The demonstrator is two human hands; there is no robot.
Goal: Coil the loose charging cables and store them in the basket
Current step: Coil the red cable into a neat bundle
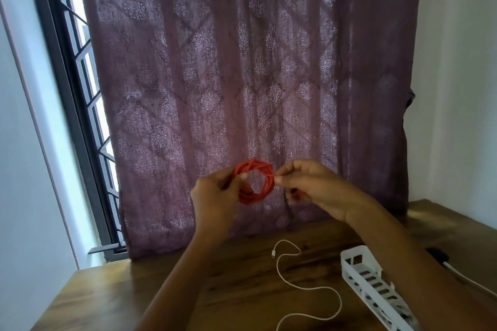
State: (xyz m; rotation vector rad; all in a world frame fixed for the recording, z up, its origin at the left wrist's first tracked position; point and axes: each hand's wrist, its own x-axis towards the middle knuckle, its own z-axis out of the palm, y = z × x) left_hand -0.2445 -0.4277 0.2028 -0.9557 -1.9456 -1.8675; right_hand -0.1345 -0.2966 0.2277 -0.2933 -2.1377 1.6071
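Forearms: both reach up from the bottom edge, raised above the table (113,293).
White cable: lies loose and uncoiled on the table (309,287), winding between the forearms, its connector end pointing left.
Basket: white slotted plastic basket (376,285) rests on the table at right, partly behind the right forearm, just beside the white cable; contents cannot be told.
Red cable: wound into a small ring (255,181), held in the air in front of the curtain (242,62).
Left hand: grip (215,196) closed around the ring's left side.
Right hand: grip (312,185) pinching the ring's right edge between thumb and forefinger.
Far right: dark object with white lead on the table (441,258), blurred.
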